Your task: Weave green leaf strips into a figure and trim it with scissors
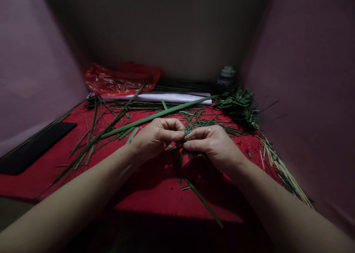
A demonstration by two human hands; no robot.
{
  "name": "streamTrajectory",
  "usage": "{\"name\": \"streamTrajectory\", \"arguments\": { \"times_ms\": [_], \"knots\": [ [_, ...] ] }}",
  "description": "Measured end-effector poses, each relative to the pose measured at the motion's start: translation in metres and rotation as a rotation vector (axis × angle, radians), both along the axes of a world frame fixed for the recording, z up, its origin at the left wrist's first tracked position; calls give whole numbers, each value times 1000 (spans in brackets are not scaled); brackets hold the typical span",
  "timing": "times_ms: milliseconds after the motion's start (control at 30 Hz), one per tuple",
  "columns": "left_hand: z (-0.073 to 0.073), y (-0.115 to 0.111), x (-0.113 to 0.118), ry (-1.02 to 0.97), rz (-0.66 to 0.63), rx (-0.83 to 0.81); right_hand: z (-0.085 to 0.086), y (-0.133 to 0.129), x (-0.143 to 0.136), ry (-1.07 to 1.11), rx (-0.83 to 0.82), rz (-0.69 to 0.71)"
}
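Pinching green strips [186,137], one set, held between closed tips of my left fingers [174,136] and right fingers [195,145], above red table [155,197].

Tabletop [155,197] red; at its back left, 1 crumpled, shiny red plastic bag [122,77], translucent in places, and just in front of it 1 long white roll [169,98], glossy, lying crosswise, its left part close against the bag. Back right: 1 bottle [227,75] with a pale cap, its body dim, contents unclear; left side: 1 flat black slab [37,147] lying at a slant beside the left pinkish panel [36,53], its material hard to tell. A 2nd pinkish panel [302,61] at right, dark plain backdrop [166,31] behind, unlit.
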State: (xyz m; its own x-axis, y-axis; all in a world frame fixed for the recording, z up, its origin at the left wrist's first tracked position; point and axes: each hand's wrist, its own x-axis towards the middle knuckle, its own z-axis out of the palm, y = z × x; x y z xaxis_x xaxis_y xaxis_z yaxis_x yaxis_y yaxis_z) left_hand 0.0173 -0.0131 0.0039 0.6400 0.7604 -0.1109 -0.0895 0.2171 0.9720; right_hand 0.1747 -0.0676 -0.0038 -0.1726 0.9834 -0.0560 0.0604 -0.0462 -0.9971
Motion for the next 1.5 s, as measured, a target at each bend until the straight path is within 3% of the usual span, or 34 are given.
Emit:
{"name": "streamTrajectory", "arguments": {
  "times_ms": [433, 633, 867, 1033, 1267, 1500],
  "knots": [
    [-4, 4, -3, 16, -92, -80, -5, 1, -1, -45, 29, 37],
    [-2, 4, -3, 10, -6, -68, -4, 2, 1, -51, -20, 22],
    [-3, 8, -7, 62, -135, -86, -4, 2, 1, -73, 15, 43],
    [-4, 8, -7, 29, -133, -123, -5, 3, 2, -65, -30, 36],
    [-6, 4, -5, 103, -51, 8, -4, 4, 3, -29, -39, 3],
    [-8, 2, -4, 105, -46, 61, -5, 3, 1, -65, 2, 11]
  ]
}}
